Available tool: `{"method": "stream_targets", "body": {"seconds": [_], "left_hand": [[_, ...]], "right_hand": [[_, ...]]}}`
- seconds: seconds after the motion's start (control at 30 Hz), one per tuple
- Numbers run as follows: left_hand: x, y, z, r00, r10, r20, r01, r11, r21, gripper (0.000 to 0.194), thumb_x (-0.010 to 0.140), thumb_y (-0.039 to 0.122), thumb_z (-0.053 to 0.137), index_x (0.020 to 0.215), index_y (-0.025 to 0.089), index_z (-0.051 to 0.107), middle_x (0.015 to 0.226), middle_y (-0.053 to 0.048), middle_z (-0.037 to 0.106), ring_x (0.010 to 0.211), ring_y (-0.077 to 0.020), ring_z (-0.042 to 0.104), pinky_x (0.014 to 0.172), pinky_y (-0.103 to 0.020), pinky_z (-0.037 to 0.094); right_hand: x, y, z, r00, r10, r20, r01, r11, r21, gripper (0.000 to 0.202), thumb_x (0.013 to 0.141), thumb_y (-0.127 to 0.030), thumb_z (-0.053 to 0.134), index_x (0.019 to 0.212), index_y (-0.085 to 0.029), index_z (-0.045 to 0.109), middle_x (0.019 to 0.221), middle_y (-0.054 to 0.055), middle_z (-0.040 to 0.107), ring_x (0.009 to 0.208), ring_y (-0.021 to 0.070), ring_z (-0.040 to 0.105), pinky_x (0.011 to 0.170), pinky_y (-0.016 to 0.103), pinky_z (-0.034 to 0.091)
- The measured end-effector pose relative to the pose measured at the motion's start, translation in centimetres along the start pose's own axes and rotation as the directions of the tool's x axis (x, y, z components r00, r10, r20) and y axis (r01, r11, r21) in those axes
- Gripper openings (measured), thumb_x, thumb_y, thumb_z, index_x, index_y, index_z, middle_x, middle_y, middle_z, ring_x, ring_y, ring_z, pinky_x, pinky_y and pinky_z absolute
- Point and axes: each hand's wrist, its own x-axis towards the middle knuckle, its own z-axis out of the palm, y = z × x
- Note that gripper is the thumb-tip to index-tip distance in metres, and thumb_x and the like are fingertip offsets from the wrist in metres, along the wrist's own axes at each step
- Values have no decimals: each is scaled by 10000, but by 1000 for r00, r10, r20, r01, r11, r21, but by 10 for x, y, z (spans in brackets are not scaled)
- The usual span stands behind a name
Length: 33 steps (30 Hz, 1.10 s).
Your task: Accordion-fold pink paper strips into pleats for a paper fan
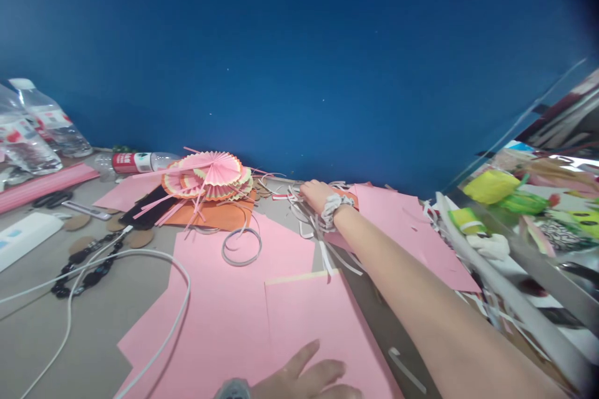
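My left hand lies at the bottom edge with its fingers spread over a sheet of pink paper that has a pale yellow strip along its far edge. A watch is on that wrist. My right hand, with a grey-white scrunchie on its wrist, reaches far forward into loose white paper strips near the blue wall. Its fingers point down and away, and their tips are hidden. Larger pink sheets lie beneath and beside both hands.
Folded paper rosettes rest on orange paper, beside a dark phone with a white cable. Plastic bottles and a white power strip are at left. A cluttered bin stands right. The blue wall closes the back.
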Motion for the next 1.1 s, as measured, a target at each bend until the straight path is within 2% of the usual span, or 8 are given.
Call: {"method": "stream_targets", "body": {"seconds": [0.23,0.4,0.53,0.67,0.77,0.87,1.0,1.1], "left_hand": [[5,-28,-43,977,-129,172,155,977,-149,235,906,272,411,1114,242,516,1268,23,526,1190,-207,421,1055,-400,235],[-9,-50,-62,899,-318,300,378,910,-169,753,760,639,435,1359,206,293,1449,-86,253,1316,-297,215,1070,-467,153],[-18,-57,-67,856,-363,367,445,879,-170,786,755,649,427,1387,222,236,1464,-79,201,1335,-281,169,1076,-469,109],[-18,-58,-68,849,-355,391,455,867,-201,772,765,591,466,1396,229,207,1472,-71,169,1341,-285,143,1078,-477,84],[-16,-61,-69,837,-319,445,454,858,-239,791,779,591,448,1408,208,159,1477,-77,143,1344,-289,126,1082,-482,88],[-18,-63,-71,829,-347,439,494,823,-281,758,811,557,434,1411,194,145,1480,-77,138,1347,-272,119,1093,-456,105],[-19,-67,-75,789,-527,315,613,644,-459,539,874,405,425,1362,226,283,1445,-71,255,1311,-229,232,1083,-387,212],[-19,-75,-75,684,-695,223,587,343,-733,343,902,333,388,1217,212,452,1232,-95,494,1131,-212,463,992,-368,354]], "right_hand": [[-3,20,-17,998,37,-48,-32,993,111,287,871,-283,509,1127,-153,517,1123,77,550,936,193,572,777,395,487],[-28,16,-35,996,11,-84,11,967,253,347,870,-270,508,1199,-168,470,1230,93,491,1054,231,519,862,450,436],[-84,-14,-53,997,-38,-68,61,919,390,398,896,-185,401,1293,-167,376,1286,95,472,1184,196,417,977,356,334],[-161,-57,-57,984,-160,79,99,859,502,161,843,-324,500,891,-236,625,859,2,661,797,159,602,713,274,467],[-213,-87,-45,966,-244,86,152,806,572,503,682,-562,607,1055,-225,586,1111,55,610,1019,220,543,860,329,446],[-247,-109,-24,957,-287,-34,271,848,456,690,725,-572,545,1280,-177,438,1327,99,466,1196,285,418,1010,442,326],[-264,-118,-2,955,-243,-171,280,929,243,404,853,-157,400,1249,-166,481,1212,90,580,1122,246,508,973,420,381],[-258,-110,2,943,-240,-230,286,938,196,385,847,-77,333,1159,-141,550,1123,114,632,1052,246,559,888,406,457]]}}
